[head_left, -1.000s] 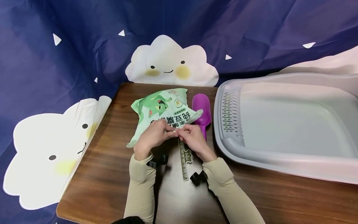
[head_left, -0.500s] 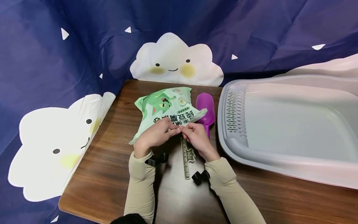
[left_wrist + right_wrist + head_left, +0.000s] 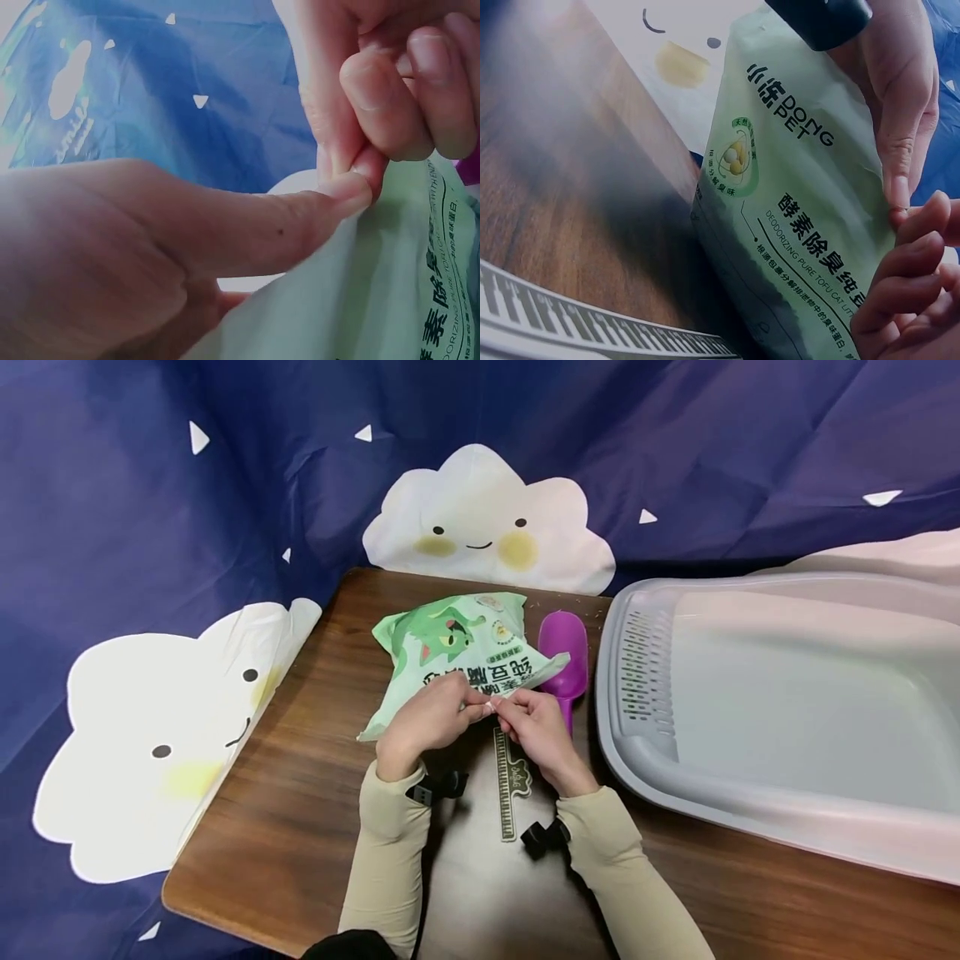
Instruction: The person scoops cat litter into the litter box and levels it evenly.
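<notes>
A pale green bag of tofu cat litter (image 3: 450,639), printed with a green cat, lies on the table in the head view. My left hand (image 3: 431,714) pinches its near edge between thumb and fingers. Right beside it, my right hand (image 3: 536,727) pinches the same edge, the fingertips of both hands meeting there. The left wrist view shows the left thumb (image 3: 285,225) pressed flat along the bag's edge against the right fingertips. Bag print fills the middle of the right wrist view, with the right hand's curled fingers (image 3: 907,285) at its edge.
A purple scoop (image 3: 562,643) lies partly under the bag's right corner. To the right stands a large grey litter box (image 3: 787,710) with a slotted end. A ruler-like strip (image 3: 506,797) with a shaped side lies between the forearms. Small crumbs dot the table's far edge.
The head view has shifted, so everything sits slightly further right in it. Both hands keep pinching the bag's edge, with only small finger movements.
</notes>
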Demonstrator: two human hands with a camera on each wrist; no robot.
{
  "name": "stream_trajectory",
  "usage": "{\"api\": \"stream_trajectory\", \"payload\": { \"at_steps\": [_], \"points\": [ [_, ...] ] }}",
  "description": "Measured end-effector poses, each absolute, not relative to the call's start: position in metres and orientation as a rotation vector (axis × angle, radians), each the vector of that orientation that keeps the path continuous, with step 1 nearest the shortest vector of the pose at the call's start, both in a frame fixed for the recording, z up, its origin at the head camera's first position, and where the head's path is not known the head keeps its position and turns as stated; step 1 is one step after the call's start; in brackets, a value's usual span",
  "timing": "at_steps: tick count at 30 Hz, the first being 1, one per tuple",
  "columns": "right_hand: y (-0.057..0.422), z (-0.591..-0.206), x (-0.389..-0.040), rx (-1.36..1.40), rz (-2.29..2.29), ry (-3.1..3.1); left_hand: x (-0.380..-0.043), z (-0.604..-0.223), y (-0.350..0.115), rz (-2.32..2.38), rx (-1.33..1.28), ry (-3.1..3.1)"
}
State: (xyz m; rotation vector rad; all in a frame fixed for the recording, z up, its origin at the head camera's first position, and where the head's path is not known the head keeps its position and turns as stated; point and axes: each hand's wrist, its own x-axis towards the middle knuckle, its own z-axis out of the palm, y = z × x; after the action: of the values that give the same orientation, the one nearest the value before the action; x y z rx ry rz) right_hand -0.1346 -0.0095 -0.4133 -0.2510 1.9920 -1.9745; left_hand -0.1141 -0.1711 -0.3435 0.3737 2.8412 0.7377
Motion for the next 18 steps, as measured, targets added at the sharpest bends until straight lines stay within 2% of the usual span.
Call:
{"api": "stream_trajectory", "payload": {
  "at_steps": [18],
  "points": [
    [-0.0088,-0.4140,-0.1361,-0.289,-1.963,2.021,-0.1163,-0.3472,-0.1718,0.773,0.459,2.868]
  ]
}}
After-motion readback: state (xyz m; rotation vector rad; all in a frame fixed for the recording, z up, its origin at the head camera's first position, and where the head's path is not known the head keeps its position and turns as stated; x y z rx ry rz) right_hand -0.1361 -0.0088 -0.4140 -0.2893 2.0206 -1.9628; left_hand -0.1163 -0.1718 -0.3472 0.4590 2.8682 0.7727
